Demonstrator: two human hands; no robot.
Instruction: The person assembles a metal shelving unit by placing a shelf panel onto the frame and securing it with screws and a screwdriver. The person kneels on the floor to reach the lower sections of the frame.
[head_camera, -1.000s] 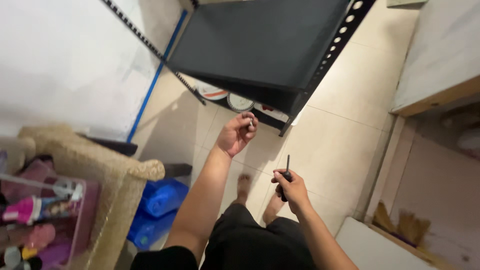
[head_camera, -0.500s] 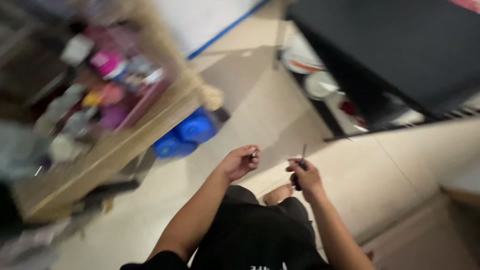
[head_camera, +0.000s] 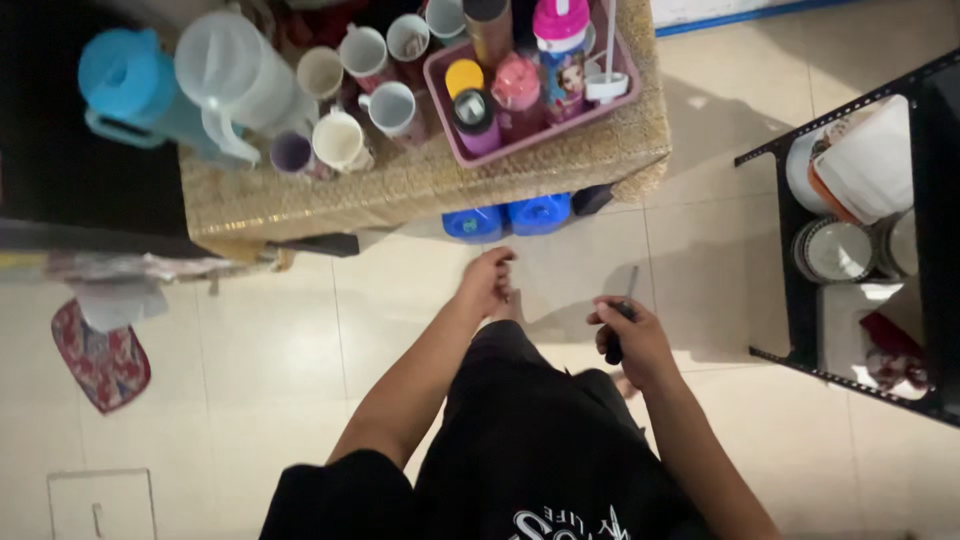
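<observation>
Right hand: the right hand is being kept clamped round the dark handle of a screwdriver, whose thin shaft is pointing up and away from the body
Left hand: the left hand is being held out in front with the fingers curled and pinched together; whether something small is being pinched there cannot be told
Hands together: the two hands are being held apart, over the tiled floor, touching nothing else
Tool position: the screwdriver is being carried in the air, well apart from the black metal shelf at the right
Work done: judging by this view, the tool is already in hand, but it is not being applied to anything
Work left: no screw or joint is being touched, so any fastening is judged to be not yet begun
Surroundings: mugs and jugs are being kept on the desk, with bottles standing in a pink tray; none of these are being reached for
</observation>
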